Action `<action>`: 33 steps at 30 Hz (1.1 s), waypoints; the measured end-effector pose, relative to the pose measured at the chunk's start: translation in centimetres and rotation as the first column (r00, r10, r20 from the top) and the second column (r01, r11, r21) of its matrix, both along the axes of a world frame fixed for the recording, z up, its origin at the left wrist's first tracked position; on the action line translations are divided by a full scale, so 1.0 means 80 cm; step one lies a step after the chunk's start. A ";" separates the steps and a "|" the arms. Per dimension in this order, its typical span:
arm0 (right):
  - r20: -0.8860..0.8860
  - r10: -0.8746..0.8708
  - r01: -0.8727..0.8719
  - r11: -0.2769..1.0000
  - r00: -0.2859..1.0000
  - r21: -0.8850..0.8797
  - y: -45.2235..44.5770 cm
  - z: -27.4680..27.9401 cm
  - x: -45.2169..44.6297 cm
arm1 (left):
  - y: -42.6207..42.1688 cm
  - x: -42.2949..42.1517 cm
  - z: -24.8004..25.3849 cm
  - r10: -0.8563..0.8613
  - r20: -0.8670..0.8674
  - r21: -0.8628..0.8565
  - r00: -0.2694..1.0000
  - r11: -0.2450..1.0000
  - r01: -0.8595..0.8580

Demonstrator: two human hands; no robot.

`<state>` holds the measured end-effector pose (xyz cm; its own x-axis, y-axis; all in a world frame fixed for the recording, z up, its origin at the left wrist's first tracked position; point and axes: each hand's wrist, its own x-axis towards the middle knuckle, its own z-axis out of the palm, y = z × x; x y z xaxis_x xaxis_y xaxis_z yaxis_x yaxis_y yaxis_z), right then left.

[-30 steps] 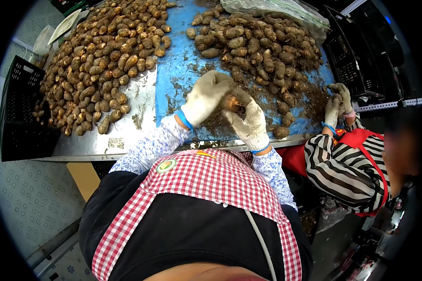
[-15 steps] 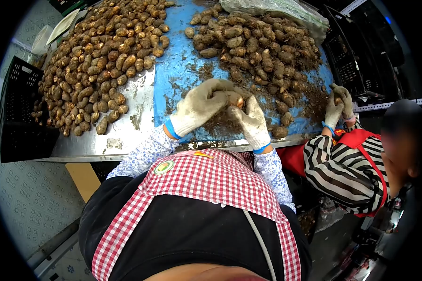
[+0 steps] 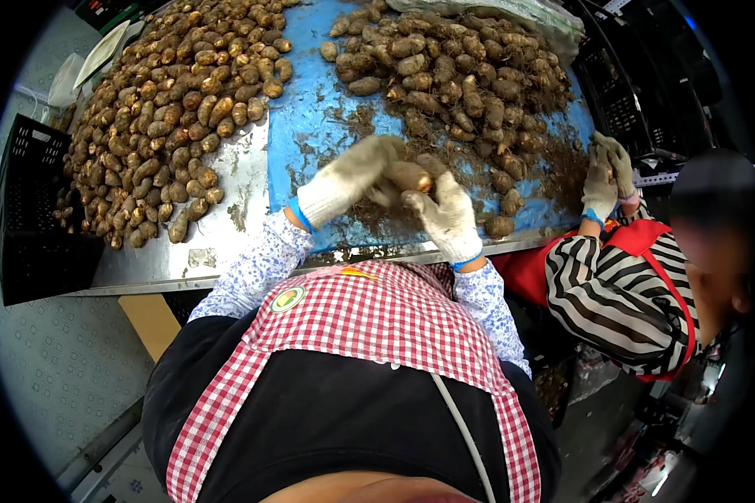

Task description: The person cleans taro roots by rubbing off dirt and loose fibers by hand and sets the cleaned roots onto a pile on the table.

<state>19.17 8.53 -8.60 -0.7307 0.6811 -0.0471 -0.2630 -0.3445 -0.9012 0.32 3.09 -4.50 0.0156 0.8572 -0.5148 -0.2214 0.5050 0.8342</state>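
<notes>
Between my gloved hands is a brown taro corm (image 3: pixel 409 176) with a pale orange end turned toward the right. My right hand (image 3: pixel 445 216) is closed around its right side, the thumb under it. My left hand (image 3: pixel 352 178), smeared by motion, curls over the left end of the same corm, its thumb below. Both gloves are dirty and white with blue cuffs. Just beyond my hands lies a heap of hairy, soil-covered taros (image 3: pixel 470 92) on a blue sheet (image 3: pixel 298 126).
A large pile of cleaner taros (image 3: pixel 168 117) covers the metal table (image 3: pixel 242 180) at left, beside a black crate (image 3: pixel 29 210). Loose soil and root hairs lie on the sheet. At right, a co-worker's gloved hands (image 3: pixel 606 176) are close together near dark crates (image 3: pixel 612 92).
My left hand has shifted and blurred against the corm, whose side now shows more. The view has moved slightly. The co-worker's hands stay close together.
</notes>
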 end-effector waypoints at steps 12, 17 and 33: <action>0.563 -0.824 -0.504 0.458 0.069 0.732 0.054 -0.025 0.155 | -0.093 -0.216 -0.041 0.060 0.985 0.101 0.163 0.567 -0.818; 0.632 -0.775 -0.670 0.477 -0.015 0.569 0.046 -0.039 0.150 | -0.050 -0.154 -0.054 0.177 0.938 0.110 0.297 0.662 -0.741; 0.340 -0.488 -0.204 0.312 0.804 0.928 0.012 0.053 0.003 | 0.001 0.046 -0.078 0.172 0.260 0.147 0.950 0.965 -0.215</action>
<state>19.42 9.48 -4.38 -0.6999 0.6072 0.3761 0.3624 0.7557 -0.5456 4.03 3.14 -10.72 -0.0532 0.9310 -0.3611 -0.5073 0.2863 0.8128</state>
